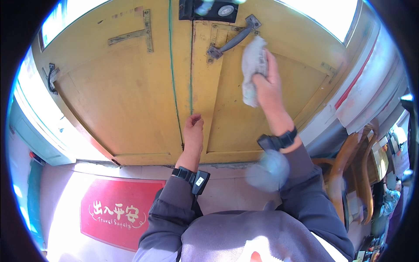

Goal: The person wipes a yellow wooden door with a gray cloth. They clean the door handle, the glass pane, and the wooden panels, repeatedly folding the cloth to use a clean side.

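Observation:
My right hand (270, 80) grips a crumpled whitish cloth (252, 72), its upper end close to the lower right of a grey metal pull handle (236, 38). Behind the cloth stands a yellow wooden double door (248, 124), though whether the cloth touches it I cannot tell. My left hand (193, 131) hangs in front of the door's centre seam, fingers loosely curled, and no object shows in it. A black lock case (209, 9) with a round plate sits above the handle, cut off by the top of the view.
A red doormat (121, 209) bearing writing lies on the tiled floor at lower left. On the right are a wooden chair (342, 170) and a hanging pale curtain (370, 85). A smaller black handle (51, 80) projects at the door's left edge.

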Tool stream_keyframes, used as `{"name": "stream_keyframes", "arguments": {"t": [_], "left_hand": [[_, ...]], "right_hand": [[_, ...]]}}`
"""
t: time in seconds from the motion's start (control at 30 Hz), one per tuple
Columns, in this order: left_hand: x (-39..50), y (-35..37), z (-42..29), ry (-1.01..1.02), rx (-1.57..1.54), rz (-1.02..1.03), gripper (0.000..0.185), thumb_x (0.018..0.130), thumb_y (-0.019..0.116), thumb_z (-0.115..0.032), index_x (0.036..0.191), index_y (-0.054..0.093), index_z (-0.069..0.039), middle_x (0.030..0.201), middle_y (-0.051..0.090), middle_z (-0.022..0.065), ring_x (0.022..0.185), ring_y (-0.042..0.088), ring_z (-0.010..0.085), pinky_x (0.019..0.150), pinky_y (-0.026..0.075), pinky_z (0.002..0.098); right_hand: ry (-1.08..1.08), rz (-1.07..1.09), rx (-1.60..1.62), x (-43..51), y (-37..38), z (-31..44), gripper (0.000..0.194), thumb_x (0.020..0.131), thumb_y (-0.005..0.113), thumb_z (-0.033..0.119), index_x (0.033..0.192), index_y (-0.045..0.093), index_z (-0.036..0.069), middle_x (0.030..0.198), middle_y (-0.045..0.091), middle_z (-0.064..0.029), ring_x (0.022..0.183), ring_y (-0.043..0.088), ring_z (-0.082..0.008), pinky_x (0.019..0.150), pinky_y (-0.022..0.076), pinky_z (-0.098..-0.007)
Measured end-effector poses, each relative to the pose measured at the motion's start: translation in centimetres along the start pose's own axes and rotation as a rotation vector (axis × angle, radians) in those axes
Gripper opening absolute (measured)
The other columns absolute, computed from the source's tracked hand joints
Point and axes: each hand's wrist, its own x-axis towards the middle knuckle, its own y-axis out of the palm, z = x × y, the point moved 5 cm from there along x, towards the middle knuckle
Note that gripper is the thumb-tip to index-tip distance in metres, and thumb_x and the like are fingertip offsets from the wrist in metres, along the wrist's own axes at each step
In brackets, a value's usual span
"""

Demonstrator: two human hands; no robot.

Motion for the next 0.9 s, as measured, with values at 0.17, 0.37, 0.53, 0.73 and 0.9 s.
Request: {"name": "stream_keyframes", "arguments": {"t": [0.17,0.37,0.53,0.73,0.9], "left_hand": [[-0.2,-0.2,-0.2,-0.014,0.006,-0.027,0.028,0.091,0.060,-0.008,0.119,0.060,-0.001,0.105,0.061,0.0033,0.084,0.052,0.0104,0.073,0.043,0.0247],[-0.1,-0.6,-0.2,0.009,0.054,-0.006,0.029,0.092,0.060,-0.010,0.119,0.060,-0.001,0.110,0.061,0.0052,0.091,0.054,0.0120,0.077,0.045,0.0264],[0.1,-0.9,0.3,-0.008,0.090,0.027,0.032,0.093,0.060,-0.016,0.124,0.057,-0.008,0.117,0.059,0.0023,0.107,0.057,0.0129,0.085,0.046,0.0300],[-1.0,0.2,0.3,-0.155,0.120,0.100,0.038,0.094,0.060,-0.021,0.129,0.054,-0.008,0.117,0.059,0.0045,0.109,0.057,0.0172,0.089,0.048,0.0362],[-6.3,4.7,1.6,-0.441,-0.065,0.513,0.060,0.097,0.060,-0.034,0.148,0.038,-0.012,0.134,0.055,0.0101,0.122,0.055,0.0261,0.097,0.049,0.0478]], "right_hand": [[-0.195,0.087,-0.341,-2.1,5.1,-3.3,0.063,0.079,0.052,0.001,0.141,0.042,-0.002,0.132,0.052,-0.0277,0.124,0.050,-0.0437,0.107,0.0403,-0.0454],[-0.069,0.135,-0.361,-9.8,5.6,-9.2,0.063,0.079,0.052,0.002,0.141,0.041,-0.005,0.135,0.047,-0.0308,0.127,0.046,-0.0468,0.109,0.0378,-0.0464],[0.186,0.372,-0.358,-17.2,5.0,-14.1,0.065,0.077,0.052,0.000,0.142,0.041,-0.002,0.129,0.052,-0.0298,0.122,0.052,-0.0440,0.106,0.0416,-0.0414],[0.800,0.381,-0.147,-19.5,-0.8,-15.3,0.058,0.084,0.052,0.002,0.142,0.044,0.003,0.128,0.059,-0.0240,0.114,0.061,-0.0340,0.095,0.0476,-0.0405],[0.613,0.211,0.037,-17.8,-3.0,-8.4,0.055,0.097,0.053,0.015,0.148,0.039,0.003,0.143,0.050,-0.0166,0.125,0.053,-0.0235,0.102,0.0438,-0.0334]]}}
